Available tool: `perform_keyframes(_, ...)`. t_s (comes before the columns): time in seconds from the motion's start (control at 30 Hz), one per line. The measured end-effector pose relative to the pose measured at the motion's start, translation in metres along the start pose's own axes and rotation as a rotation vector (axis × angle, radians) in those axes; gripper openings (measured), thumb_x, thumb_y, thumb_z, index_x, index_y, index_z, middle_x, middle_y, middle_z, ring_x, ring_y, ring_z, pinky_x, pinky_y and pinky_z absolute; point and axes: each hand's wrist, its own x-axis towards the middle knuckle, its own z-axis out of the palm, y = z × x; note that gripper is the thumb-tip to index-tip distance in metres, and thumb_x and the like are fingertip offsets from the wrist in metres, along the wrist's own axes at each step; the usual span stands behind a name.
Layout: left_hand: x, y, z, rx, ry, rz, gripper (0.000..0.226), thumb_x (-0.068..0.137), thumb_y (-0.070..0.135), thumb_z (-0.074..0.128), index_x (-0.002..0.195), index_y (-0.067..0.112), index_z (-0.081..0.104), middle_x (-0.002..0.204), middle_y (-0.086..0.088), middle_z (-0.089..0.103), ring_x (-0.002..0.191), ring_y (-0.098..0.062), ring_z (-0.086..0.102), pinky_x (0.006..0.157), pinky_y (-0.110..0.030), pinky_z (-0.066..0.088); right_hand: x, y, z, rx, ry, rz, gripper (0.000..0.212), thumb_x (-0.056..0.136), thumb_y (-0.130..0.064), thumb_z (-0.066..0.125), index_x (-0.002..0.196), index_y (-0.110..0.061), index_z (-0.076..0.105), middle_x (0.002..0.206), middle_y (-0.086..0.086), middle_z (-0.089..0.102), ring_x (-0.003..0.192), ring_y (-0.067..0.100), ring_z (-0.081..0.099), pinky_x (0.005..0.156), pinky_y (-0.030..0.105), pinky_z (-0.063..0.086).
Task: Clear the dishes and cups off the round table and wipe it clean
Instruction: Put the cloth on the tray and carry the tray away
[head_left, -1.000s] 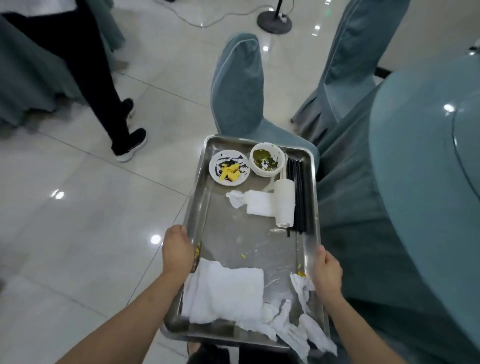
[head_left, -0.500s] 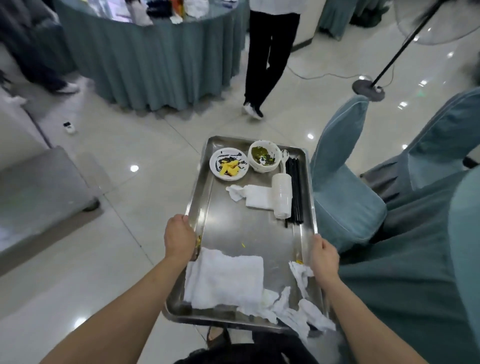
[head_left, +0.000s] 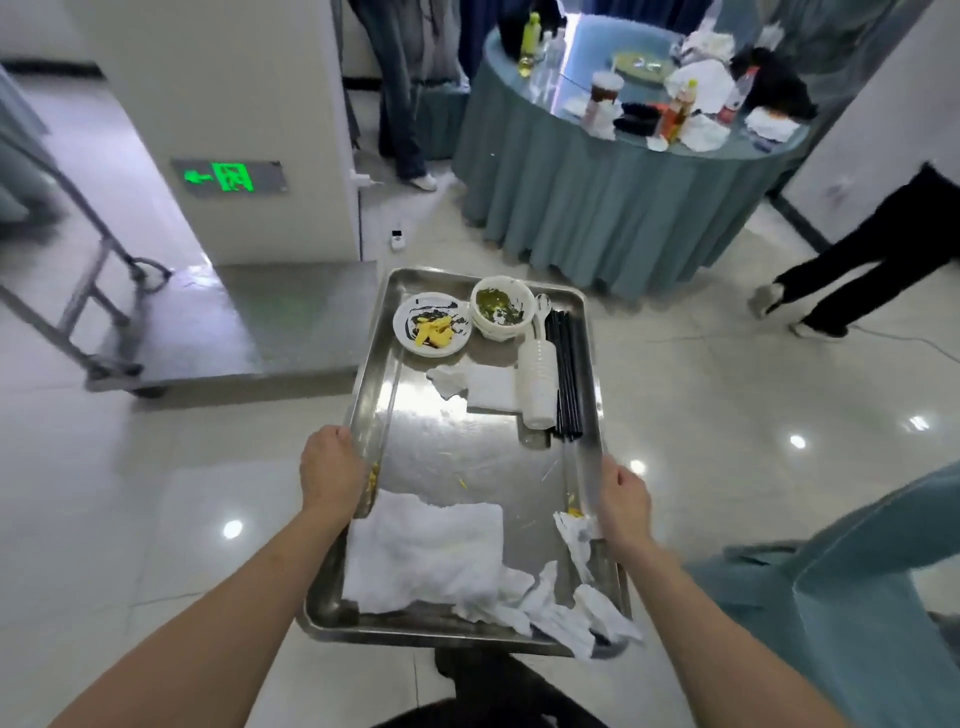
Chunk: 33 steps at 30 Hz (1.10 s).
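Note:
I carry a steel tray (head_left: 485, 457) in front of me above the floor. My left hand (head_left: 332, 470) grips its left rim and my right hand (head_left: 623, 501) grips its right rim. At the tray's far end sit a small plate (head_left: 432, 323) with yellow scraps and a white bowl (head_left: 503, 306) with green residue. Beside them lie a stack of white cups (head_left: 537, 382) on its side, black chopsticks (head_left: 569, 374), a white spoon (head_left: 543, 304) and a napkin (head_left: 483, 387). A white cloth (head_left: 423, 553) and crumpled tissues (head_left: 561, 605) lie at the near end.
A metal platform cart (head_left: 223, 327) stands on the floor to the left, by a white pillar with a green exit sign (head_left: 228, 176). A round table with a teal skirt (head_left: 597, 192) holds bottles and rubbish ahead. People's legs (head_left: 872, 260) stand at the right and back. A teal-covered chair (head_left: 857, 597) is near right.
My view has swung left, away from the chairs and the teal table beside me, toward the cart and pillar. Both hands keep the same hold on the tray.

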Motion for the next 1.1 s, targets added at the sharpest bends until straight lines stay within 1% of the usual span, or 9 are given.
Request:
perform_keyframes(0.13, 0.044, -0.047, -0.032, -0.028, 0.093, -0.157, 0.039, 0.105, 0.013, 0.034, 0.074, 0.001, 0.055, 0.076, -0.015, 0.057, 0.072, -0.032, 0.054, 0.063, -0.037, 0.036, 0.023, -0.063, 0.068, -0.021, -0.125, -0.108, 0.052, 0.107, -0.04, 0.038, 0.064, -0.012, 0.043, 0.061, 0.006, 0.042, 0.057, 0.019, 0.038, 0.056, 0.034, 0.031)
perform_keyframes(0.23, 0.08, -0.068, -0.058, 0.004, 0.165, -0.24, 0.038, 0.103, 0.011, 0.036, 0.068, 0.005, 0.051, 0.073, -0.013, 0.055, 0.07, -0.032, 0.052, 0.063, -0.037, 0.034, 0.045, -0.109, 0.122, -0.058, -0.217, -0.188, 0.052, 0.108, -0.038, 0.037, 0.063, -0.012, 0.041, 0.059, 0.004, 0.041, 0.056, 0.019, 0.039, 0.055, 0.034, 0.032)
perform_keyframes(0.33, 0.115, -0.082, -0.084, 0.048, 0.218, -0.311, 0.035, 0.102, 0.006, 0.037, 0.071, 0.003, 0.054, 0.074, -0.011, 0.055, 0.069, -0.028, 0.05, 0.064, -0.037, 0.036, 0.063, -0.154, 0.173, -0.078, -0.304, -0.223, 0.051, 0.107, -0.039, 0.037, 0.064, -0.012, 0.041, 0.06, 0.005, 0.04, 0.056, 0.018, 0.039, 0.055, 0.034, 0.032)
perform_keyframes(0.4, 0.139, -0.096, -0.097, 0.057, 0.25, -0.35, 0.033, 0.099, 0.003, 0.039, 0.069, 0.004, 0.052, 0.073, -0.011, 0.055, 0.068, -0.028, 0.05, 0.061, -0.036, 0.036, 0.074, -0.181, 0.206, -0.09, -0.353, -0.245, 0.051, 0.107, -0.04, 0.036, 0.065, -0.012, 0.043, 0.061, 0.005, 0.042, 0.057, 0.018, 0.04, 0.055, 0.034, 0.034)
perform_keyframes(0.53, 0.187, -0.125, -0.124, 0.063, 0.294, -0.41, 0.033, 0.1, 0.006, 0.038, 0.073, 0.001, 0.057, 0.078, -0.014, 0.06, 0.074, -0.035, 0.055, 0.065, -0.039, 0.04, 0.083, -0.239, 0.265, -0.119, -0.428, -0.285, 0.051, 0.107, -0.036, 0.036, 0.064, -0.01, 0.043, 0.061, 0.007, 0.046, 0.058, 0.02, 0.044, 0.055, 0.035, 0.035)
perform_keyframes(0.67, 0.237, -0.151, -0.158, 0.07, 0.339, -0.424, 0.032, 0.102, 0.009, 0.039, 0.082, -0.001, 0.061, 0.082, -0.015, 0.06, 0.077, -0.033, 0.055, 0.071, -0.04, 0.043, 0.082, -0.285, 0.326, -0.098, -0.465, -0.287, 0.054, 0.107, -0.039, 0.037, 0.064, -0.008, 0.049, 0.064, 0.011, 0.054, 0.06, 0.023, 0.05, 0.06, 0.036, 0.04)
perform_keyframes(0.8, 0.3, -0.193, -0.188, 0.073, 0.361, -0.431, 0.032, 0.102, 0.007, 0.037, 0.085, -0.003, 0.062, 0.086, -0.019, 0.063, 0.083, -0.037, 0.058, 0.075, -0.044, 0.048, 0.073, -0.333, 0.396, -0.099, -0.474, -0.309, 0.053, 0.107, -0.039, 0.038, 0.064, -0.009, 0.046, 0.063, 0.009, 0.05, 0.061, 0.022, 0.048, 0.059, 0.036, 0.038)
perform_keyframes(1.0, 0.412, -0.26, -0.247, 0.04, 0.297, -0.418, 0.03, 0.103, 0.01, 0.039, 0.091, -0.003, 0.063, 0.093, -0.021, 0.065, 0.089, -0.041, 0.062, 0.078, -0.046, 0.05, 0.042, -0.404, 0.499, -0.076, -0.425, -0.259, 0.054, 0.106, -0.043, 0.035, 0.062, -0.011, 0.039, 0.061, 0.004, 0.044, 0.058, 0.02, 0.042, 0.058, 0.033, 0.035)
perform_keyframes(1.1, 0.464, -0.28, -0.285, 0.041, 0.264, -0.369, 0.03, 0.103, 0.011, 0.041, 0.089, -0.004, 0.063, 0.091, -0.02, 0.064, 0.087, -0.038, 0.06, 0.077, -0.044, 0.048, 0.02, -0.437, 0.54, -0.068, -0.386, -0.232, 0.056, 0.107, -0.042, 0.033, 0.064, -0.008, 0.047, 0.064, 0.007, 0.051, 0.062, 0.022, 0.049, 0.062, 0.037, 0.038)
